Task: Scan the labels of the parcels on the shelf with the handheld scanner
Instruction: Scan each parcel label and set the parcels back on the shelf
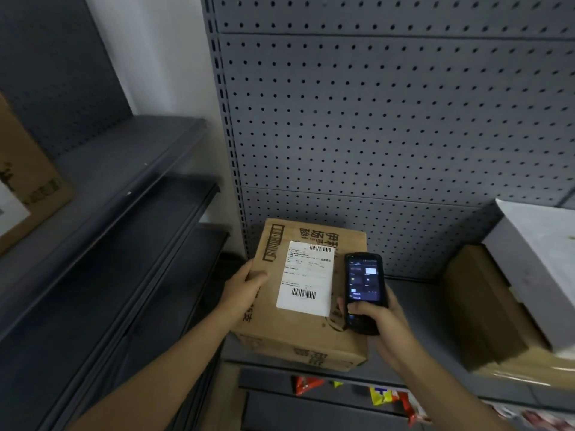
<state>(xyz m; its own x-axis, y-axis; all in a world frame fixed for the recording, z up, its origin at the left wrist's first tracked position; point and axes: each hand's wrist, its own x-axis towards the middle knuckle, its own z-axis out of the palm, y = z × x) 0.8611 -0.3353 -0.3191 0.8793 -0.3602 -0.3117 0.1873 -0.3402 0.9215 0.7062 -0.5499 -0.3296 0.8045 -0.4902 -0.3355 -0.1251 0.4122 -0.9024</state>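
Your right hand grips the handheld scanner, screen lit, just beside the white label. Your left hand holds the cardboard parcel by its left edge on the shelf

In front of me: a grey perforated back panel, slotted upright along its left edge, with a grey metal shelf at its foot. To my left: a second rack, three dark grey shelves stepped one below another, in shadow, with a dark perforated back. Between the two racks: a strip of white wall. Below the front shelf: a lower tier with bright snack packets, red and yellow. Lighting dim and even.
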